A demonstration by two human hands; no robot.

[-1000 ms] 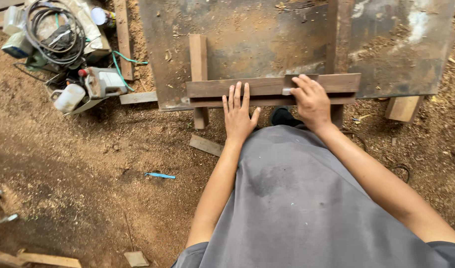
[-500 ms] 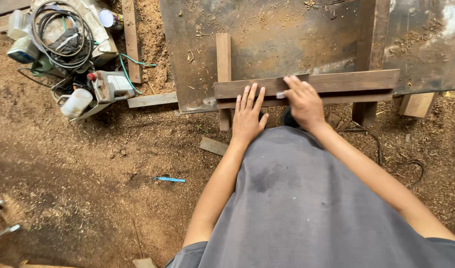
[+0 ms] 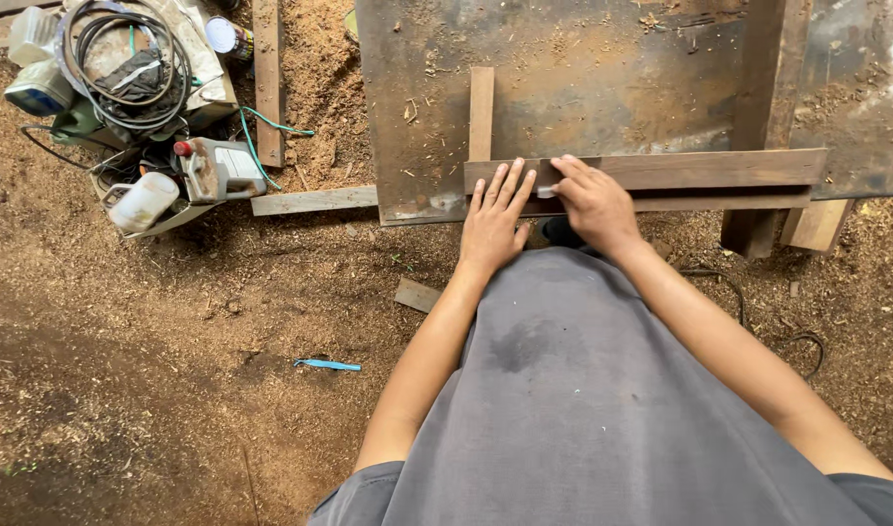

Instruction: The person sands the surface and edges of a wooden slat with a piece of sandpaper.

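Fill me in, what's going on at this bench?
A person in a grey shirt leans over a dark, sawdust-strewn work surface. The left hand lies flat, fingers spread, on the left end of a long brown wooden board. The right hand rests curled on the same board, apparently pinching something small; what it is cannot be told. A shorter plank stands crosswise behind the board. On the sawdust-covered ground to the left sits a pile of coiled cable and containers.
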